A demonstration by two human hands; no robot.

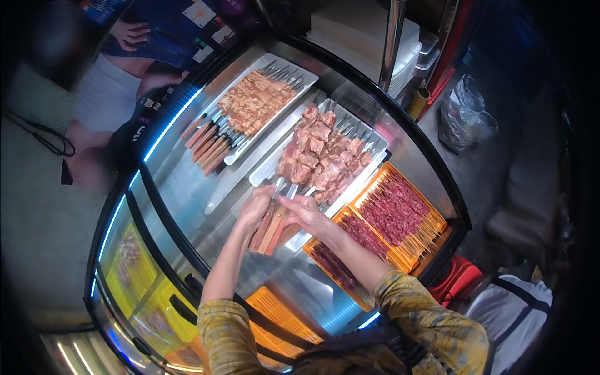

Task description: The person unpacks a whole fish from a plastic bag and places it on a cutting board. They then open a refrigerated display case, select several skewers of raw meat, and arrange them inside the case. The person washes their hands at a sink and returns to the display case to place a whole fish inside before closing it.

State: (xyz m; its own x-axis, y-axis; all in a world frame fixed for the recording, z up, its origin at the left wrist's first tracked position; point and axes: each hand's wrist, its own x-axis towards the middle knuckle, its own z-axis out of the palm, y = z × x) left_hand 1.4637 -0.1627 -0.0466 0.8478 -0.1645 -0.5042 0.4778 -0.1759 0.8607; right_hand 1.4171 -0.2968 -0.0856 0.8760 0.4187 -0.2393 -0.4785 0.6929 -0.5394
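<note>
Several wooden-handled metal skewers [272,229] lie between my two hands, their handles pointing back toward me. My left hand [255,206] grips them from the left side and my right hand [303,213] from the right, near where handle meets metal. Chunks of raw meat [303,159] on these skewers lie over a white tray [262,173] that holds more skewered meat [344,164]. Beyond it, a second white tray [272,58] carries flatter raw meat skewers [258,103] with wooden handles [211,145] jutting over its edge. How many skewers I hold is unclear.
A glass display case with a black frame [422,145] surrounds the trays. To the right, orange baskets [354,204] hold thin bamboo skewers of dark red meat [393,206]. An orange slotted basket [281,318] sits near me. White containers [361,37] are stacked behind a metal post [393,47].
</note>
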